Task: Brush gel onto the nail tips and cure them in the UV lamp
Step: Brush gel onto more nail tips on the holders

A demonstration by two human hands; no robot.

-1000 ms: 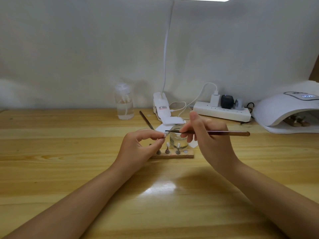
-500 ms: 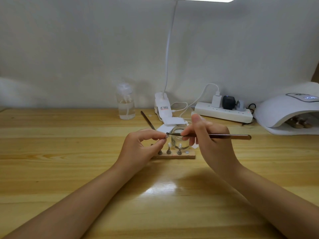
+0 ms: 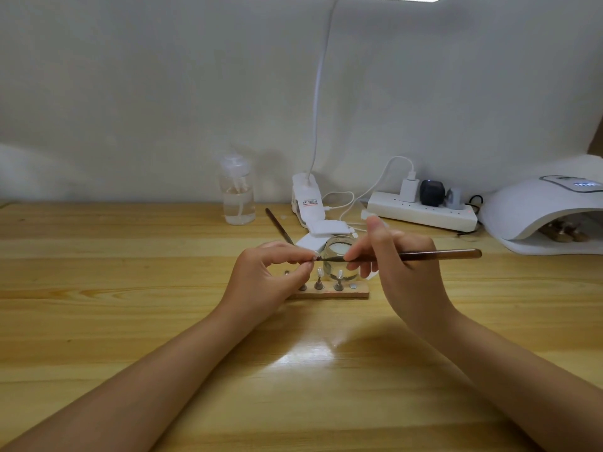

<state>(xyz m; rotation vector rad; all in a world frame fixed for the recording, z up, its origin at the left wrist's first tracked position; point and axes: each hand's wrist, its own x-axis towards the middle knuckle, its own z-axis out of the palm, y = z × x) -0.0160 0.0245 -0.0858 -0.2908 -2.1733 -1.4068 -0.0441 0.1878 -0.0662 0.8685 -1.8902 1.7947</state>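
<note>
At the far left stood a bottle (image 3: 237,197), out of the way of the work. The left hand (image 3: 267,278) pinched a nail tip (image 3: 315,256) between thumb and forefinger, lifted above the wooden holder (image 3: 329,292) so that the brush could reach it; the tip was too small to see well, so it was probably on its peg. More tips (image 3: 329,276) waited upright on the holder. The jar (image 3: 340,256) stood just behind, near for dipping. The right hand (image 3: 404,272) gripped the brush (image 3: 424,255) like a pen, level, bristles touching the tip. The lamp (image 3: 541,210) at the right already held some stands. Compared with a second ago, the brush point had moved closer to the left fingers.
</note>
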